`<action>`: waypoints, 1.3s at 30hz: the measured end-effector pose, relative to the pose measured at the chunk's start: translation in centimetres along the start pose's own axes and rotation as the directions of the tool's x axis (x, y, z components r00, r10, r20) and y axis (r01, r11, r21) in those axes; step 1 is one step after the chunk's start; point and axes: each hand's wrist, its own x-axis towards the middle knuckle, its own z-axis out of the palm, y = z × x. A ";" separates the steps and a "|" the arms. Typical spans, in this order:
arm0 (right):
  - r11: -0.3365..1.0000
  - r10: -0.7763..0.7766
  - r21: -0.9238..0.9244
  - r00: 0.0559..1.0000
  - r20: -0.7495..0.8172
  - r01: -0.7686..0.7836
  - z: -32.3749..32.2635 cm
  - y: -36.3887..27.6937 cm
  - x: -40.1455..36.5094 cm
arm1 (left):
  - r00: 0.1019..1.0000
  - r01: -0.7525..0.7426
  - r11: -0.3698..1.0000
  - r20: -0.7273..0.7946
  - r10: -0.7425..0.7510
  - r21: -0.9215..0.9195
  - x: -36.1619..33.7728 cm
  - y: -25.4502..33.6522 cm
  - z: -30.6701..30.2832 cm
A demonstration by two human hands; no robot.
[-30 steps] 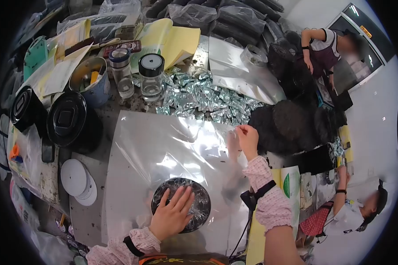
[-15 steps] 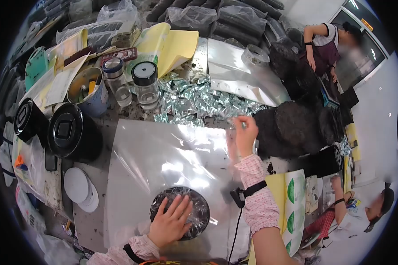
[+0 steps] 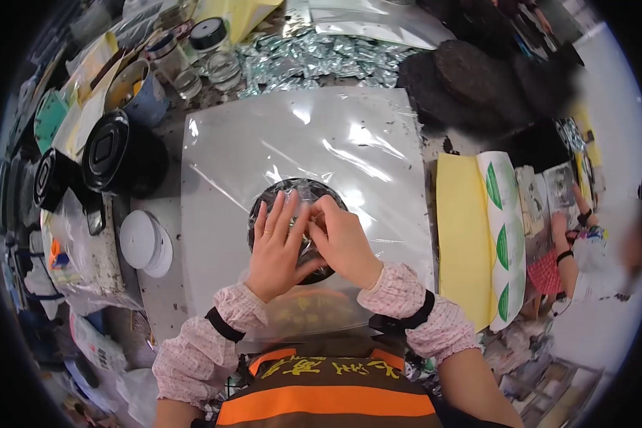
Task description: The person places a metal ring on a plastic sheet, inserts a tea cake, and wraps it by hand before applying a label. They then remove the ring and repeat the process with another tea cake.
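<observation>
A round black disc (image 3: 255, 215) lies on the sheet in front of me, with crinkled clear film over its top. My left hand (image 3: 277, 250) rests flat on the disc, fingers stretched out and slightly spread. Beside it, my right hand (image 3: 344, 241) has its thumb and fingers pinched together over the disc's right part. Whatever may be between those fingertips is too small to make out. Beneath the disc spreads a large, shiny clear plastic sheet (image 3: 221, 153).
Silvery-green foil pieces (image 3: 307, 60) lie beyond the sheet. Dark round cakes (image 3: 471, 75) are stacked far right. Yellow paper (image 3: 464, 235) with green-printed labels (image 3: 501, 246) lies right. White discs (image 3: 141, 239), black canisters (image 3: 125, 153), jars (image 3: 221, 64) and a bucket (image 3: 137, 93) stand left.
My right hand has come from the sheet's far edge near the foil down to the disc, beside my left hand. The left hand stays on the disc. The view has tilted downward.
</observation>
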 end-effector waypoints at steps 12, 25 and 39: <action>0.982 0.008 0.189 0.989 -0.146 0.020 -6.9 3.7 -3.3 | 0.971 0.019 0.968 0.227 -0.078 0.251 1.6 1.1 0.9; 0.423 -0.215 -0.635 0.610 -0.763 -0.646 -23.4 20.5 -36.4 | 0.985 -0.028 0.958 0.173 -0.023 0.284 1.1 0.6 2.5; 0.662 -0.135 -0.442 0.484 -0.865 -0.605 -26.9 19.9 -35.4 | 0.980 -0.045 0.965 0.197 -0.007 0.257 1.7 1.1 1.2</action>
